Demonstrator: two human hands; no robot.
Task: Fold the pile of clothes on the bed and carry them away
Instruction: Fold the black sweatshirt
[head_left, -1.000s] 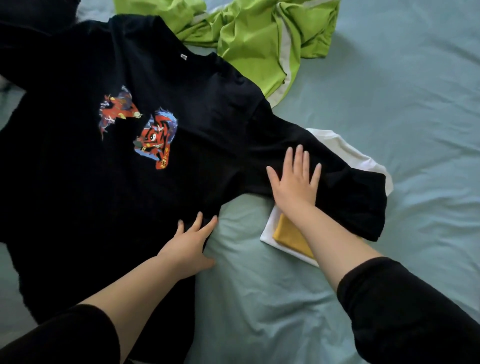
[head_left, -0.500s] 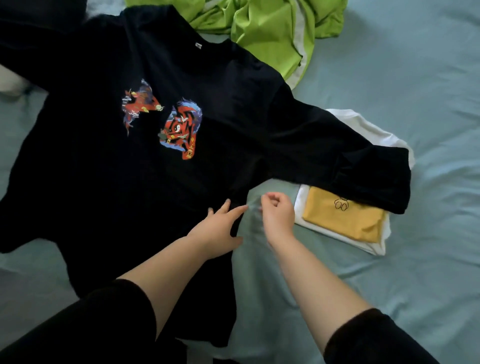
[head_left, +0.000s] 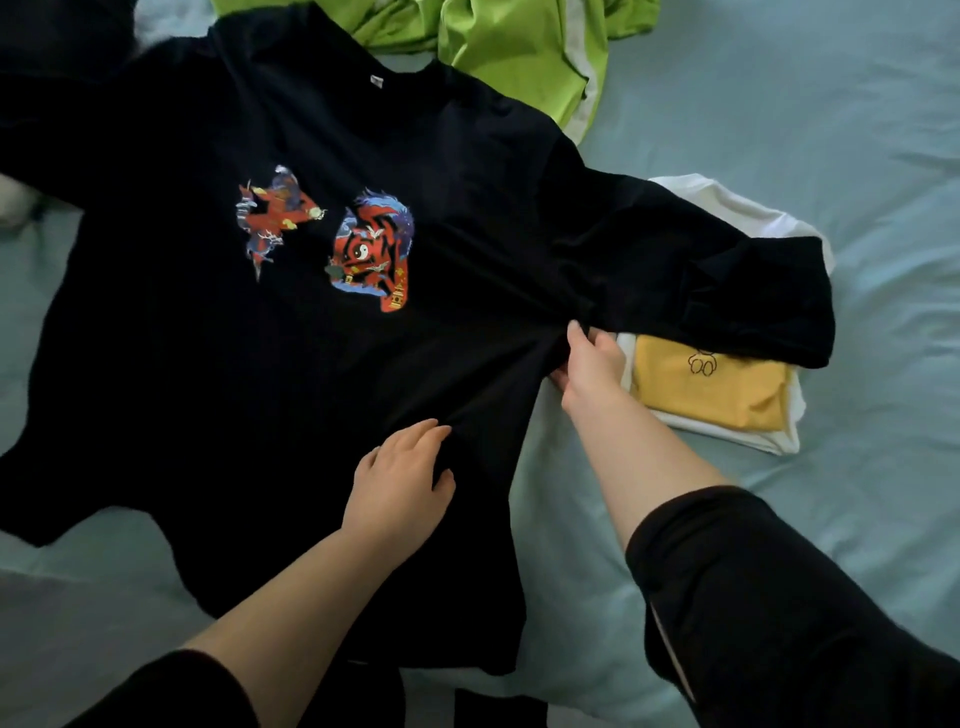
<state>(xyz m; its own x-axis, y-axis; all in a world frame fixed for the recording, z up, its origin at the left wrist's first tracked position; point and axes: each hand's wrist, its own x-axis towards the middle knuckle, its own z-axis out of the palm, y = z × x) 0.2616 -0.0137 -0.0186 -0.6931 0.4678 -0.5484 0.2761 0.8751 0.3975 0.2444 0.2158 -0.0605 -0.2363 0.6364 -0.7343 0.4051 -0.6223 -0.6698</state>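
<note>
The black T-shirt (head_left: 208, 389) lies print-up across the bed (head_left: 831, 130), filling the view from the centre out to 9 o'clock. The right hand (head_left: 589, 364) pinches its side edge just under the armpit, a little toward 3 o'clock of centre. The left hand (head_left: 397, 480), at about 6 o'clock of the print, has its fingers curled into a ridge of the same cloth.

The main risk sits at 3 o'clock. The shirt's sleeve (head_left: 727, 291) drapes over a folded yellow garment (head_left: 717, 389), which rests on a folded white garment (head_left: 727, 202). If the side panel is swung toward 9 o'clock, the sleeve would likely drag across that stack and pull the yellow piece askew (it is light and nothing pins it).

The cloth between the two hands is bunched into diagonal creases, so a fold made from here may set them in.

At 12 o'clock a loose green garment (head_left: 509, 47) touches the collar edge and could be caught if the shirt shifts that way.
</note>
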